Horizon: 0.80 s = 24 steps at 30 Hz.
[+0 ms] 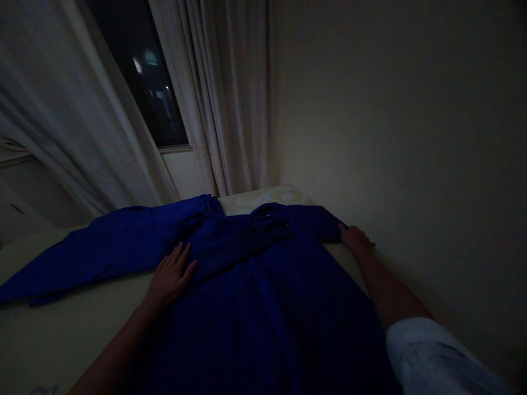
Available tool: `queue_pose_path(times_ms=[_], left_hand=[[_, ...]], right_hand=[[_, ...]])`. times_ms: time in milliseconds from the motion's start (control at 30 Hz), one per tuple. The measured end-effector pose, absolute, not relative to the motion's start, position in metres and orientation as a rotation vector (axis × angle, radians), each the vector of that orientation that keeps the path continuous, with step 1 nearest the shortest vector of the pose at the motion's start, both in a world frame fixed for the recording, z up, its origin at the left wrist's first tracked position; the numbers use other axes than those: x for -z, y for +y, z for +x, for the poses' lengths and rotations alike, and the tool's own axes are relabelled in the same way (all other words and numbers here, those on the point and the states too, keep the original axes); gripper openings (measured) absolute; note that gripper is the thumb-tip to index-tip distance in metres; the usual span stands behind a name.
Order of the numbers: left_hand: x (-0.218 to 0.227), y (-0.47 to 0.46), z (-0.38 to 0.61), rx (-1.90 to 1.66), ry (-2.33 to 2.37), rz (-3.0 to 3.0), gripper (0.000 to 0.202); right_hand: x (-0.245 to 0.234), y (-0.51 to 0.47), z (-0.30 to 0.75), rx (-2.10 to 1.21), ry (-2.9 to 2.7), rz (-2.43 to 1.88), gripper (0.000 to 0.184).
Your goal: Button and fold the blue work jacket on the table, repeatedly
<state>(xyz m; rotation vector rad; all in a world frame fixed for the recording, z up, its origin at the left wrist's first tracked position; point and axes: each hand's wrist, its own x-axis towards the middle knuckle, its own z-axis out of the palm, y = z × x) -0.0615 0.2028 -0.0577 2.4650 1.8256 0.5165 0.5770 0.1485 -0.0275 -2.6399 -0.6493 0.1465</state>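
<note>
A dark blue garment (255,307) with a gathered collar and a short sleeve is laid out over the bed. My left hand (168,277) rests flat on its left side, palm down and fingers apart. Out at the right, my right hand (357,239) is closed at the end of the garment's sleeve (329,224), close to the wall; its fingertips are partly hidden. More blue cloth (119,241) stretches leftward over the bed. In this dim light I cannot tell if it is part of the same garment.
The pale bed (102,329) has a patterned far corner. A plain wall (403,137) runs along its right side. Behind it hang long light curtains (230,99), parted at a dark window (152,77). A cabinet (33,192) stands at the left.
</note>
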Motion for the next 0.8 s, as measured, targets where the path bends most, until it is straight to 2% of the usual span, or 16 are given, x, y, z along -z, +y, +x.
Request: queue_pose_path(times_ms=[100, 200, 333, 400, 467, 533, 600, 700, 800], left_hand=[[0.048, 0.196, -0.053, -0.526, 1.851, 2.443, 0.072], [0.044, 0.194, -0.049, -0.582, 1.835, 2.437, 0.069], [0.042, 0.193, -0.050, -0.678, 1.804, 2.421, 0.066], [0.038, 0.191, -0.051, -0.769, 1.750, 2.400, 0.065], [0.033, 0.187, -0.052, -0.893, 1.714, 2.318, 0.064], [0.024, 0.183, -0.054, -1.054, 1.721, 2.090, 0.065], [0.013, 0.183, -0.057, -1.222, 1.695, 1.676, 0.074], [-0.004, 0.192, -0.064, -1.347, 1.518, 1.014, 0.088], [-0.015, 0.209, -0.066, -1.300, 1.557, 0.743, 0.076]], right_hand=[[0.011, 0.155, 0.579, -0.089, -0.521, -2.563, 0.042], [-0.016, 0.165, 0.556, 0.030, -0.613, -2.465, 0.043], [-0.043, 0.170, 0.458, 0.481, -1.335, -1.955, 0.046], [-0.040, 0.163, 0.399, 0.465, -1.881, -1.610, 0.042], [-0.027, 0.148, 0.353, 0.290, -2.363, -1.252, 0.044], [-0.009, 0.132, 0.329, 0.119, -2.588, -1.001, 0.047], [0.005, 0.121, 0.328, 0.065, -2.556, -1.000, 0.048], [0.013, 0.117, 0.351, 0.131, -2.313, -1.311, 0.048], [0.009, 0.125, 0.377, 0.209, -2.133, -1.611, 0.058]])
